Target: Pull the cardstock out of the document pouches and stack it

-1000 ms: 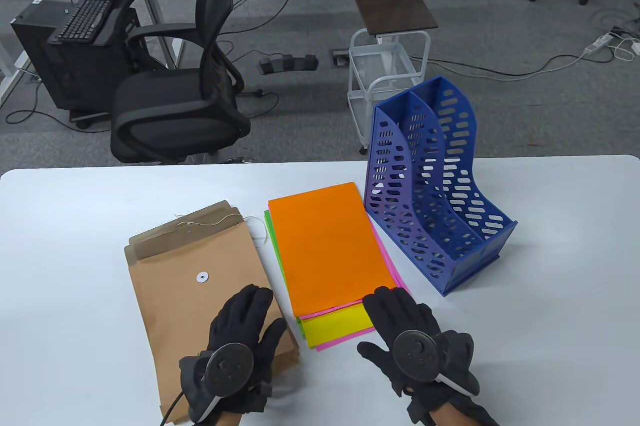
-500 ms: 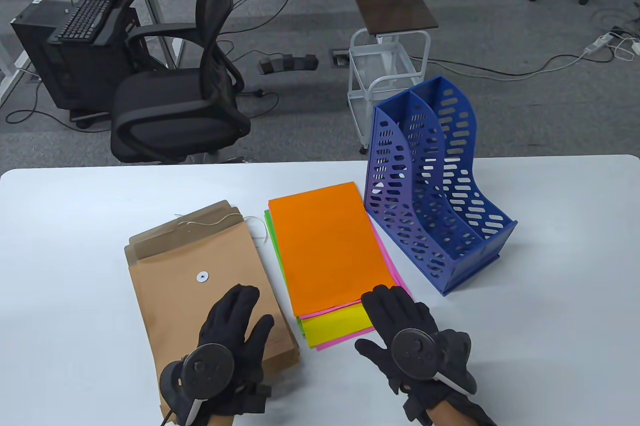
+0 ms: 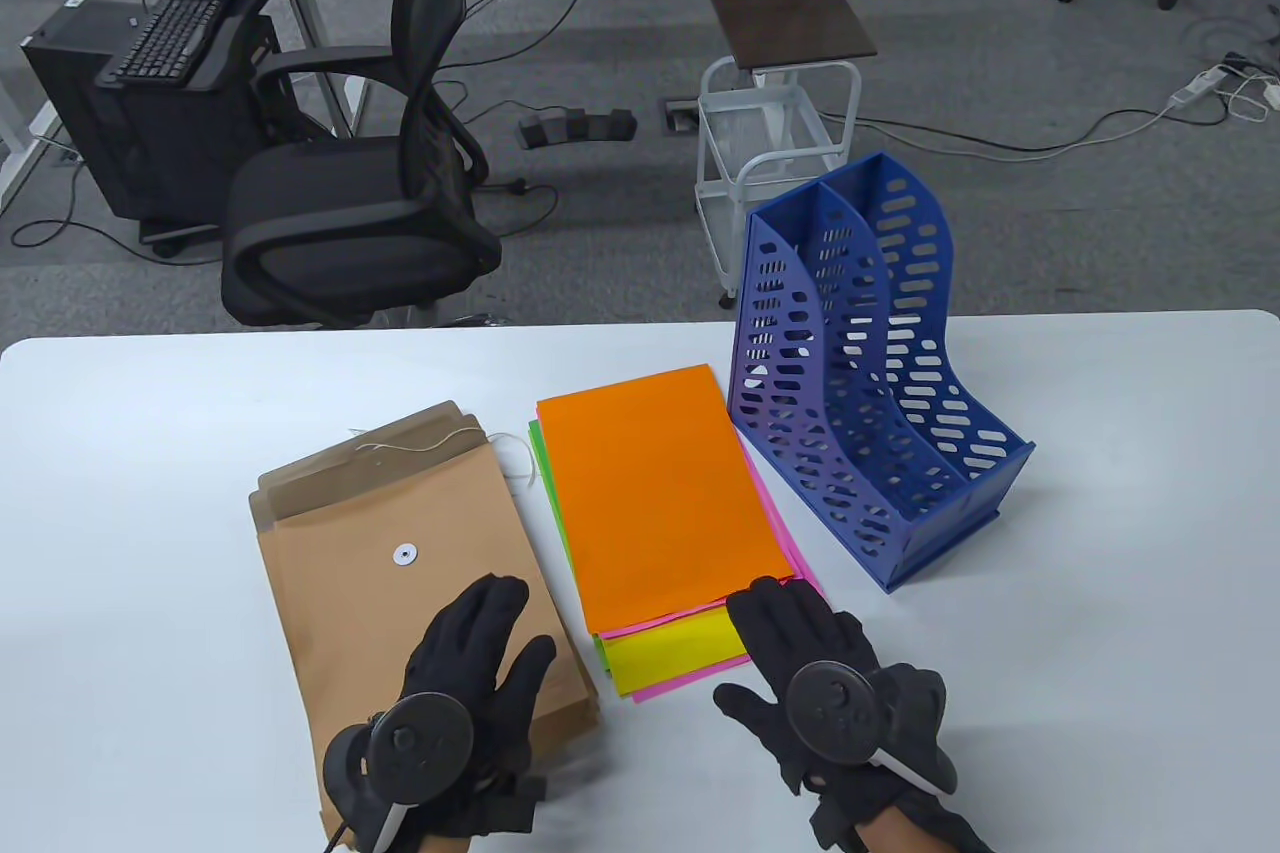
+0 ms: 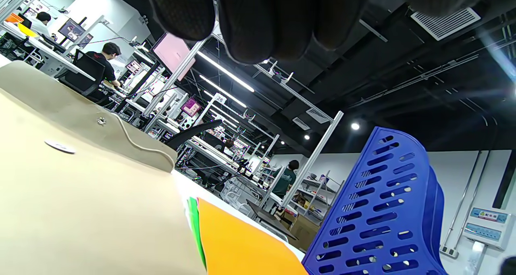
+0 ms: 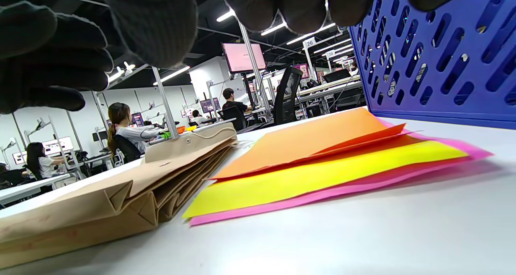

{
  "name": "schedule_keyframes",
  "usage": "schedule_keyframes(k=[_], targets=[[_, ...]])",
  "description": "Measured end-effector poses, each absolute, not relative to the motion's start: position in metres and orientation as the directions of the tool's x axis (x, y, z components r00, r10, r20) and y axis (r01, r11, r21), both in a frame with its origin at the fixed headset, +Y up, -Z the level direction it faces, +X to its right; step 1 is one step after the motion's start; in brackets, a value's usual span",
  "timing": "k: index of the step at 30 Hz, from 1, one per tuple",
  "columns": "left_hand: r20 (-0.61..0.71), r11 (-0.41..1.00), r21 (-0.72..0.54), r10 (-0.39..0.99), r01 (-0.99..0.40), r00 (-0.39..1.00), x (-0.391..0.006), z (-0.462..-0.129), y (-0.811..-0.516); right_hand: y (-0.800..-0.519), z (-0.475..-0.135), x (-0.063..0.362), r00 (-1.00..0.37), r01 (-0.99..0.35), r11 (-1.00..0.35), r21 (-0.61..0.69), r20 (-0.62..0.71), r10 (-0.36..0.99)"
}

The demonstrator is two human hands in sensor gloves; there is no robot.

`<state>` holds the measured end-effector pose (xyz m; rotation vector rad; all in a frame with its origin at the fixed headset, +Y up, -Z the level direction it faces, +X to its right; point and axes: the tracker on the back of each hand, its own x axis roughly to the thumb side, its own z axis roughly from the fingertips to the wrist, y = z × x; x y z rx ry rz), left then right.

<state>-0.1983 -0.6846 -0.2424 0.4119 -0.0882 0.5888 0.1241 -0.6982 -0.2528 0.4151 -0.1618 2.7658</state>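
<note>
On the white bench point(image 3: 150, 493), a pile of brown envelopes point(image 3: 400, 583) is lying at the left, flaps pointing away from the person, with a white string trailing from the far end. Just beside it on the right, a stack of coloured cardstock point(image 3: 655, 493) is sitting with an orange sheet on top; green, yellow and pink edges are showing beneath it. A blue perforated file rack point(image 3: 870, 393) is standing upright just to the right of the stack, its near corner close to the pink edge.

The left hand point(image 3: 465, 693) is hovering over or resting on the near end of the envelopes, fingers stretched forward and spread; whether it is touching the paper cannot be told. Its grip is apart, closing on nothing. The right hand point(image 3: 830, 683) is lying palm down at the near right corner of the cardstock, fingertips point(image 3: 770, 598) reaching onto the orange sheet's corner, thumb held out to the side. Its grip is also apart, clamping nothing.

In the right wrist view the orange sheet point(image 5: 318, 140) is lifting slightly at its near edge above the yellow sheet point(image 5: 322, 168), and the envelopes point(image 5: 121, 198) are showing folded, gusseted ends.
</note>
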Motion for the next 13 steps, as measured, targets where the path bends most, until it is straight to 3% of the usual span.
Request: schedule_keyframes(k=[13], targets=[[0.191,0.773,0.311,0.519,-0.553,0.833,-0.1959,-0.2454,-0.6881,-0.6984,-0.254,0.1272,-0.897,-0.364,-0.93,-0.048,0.288,0.336]])
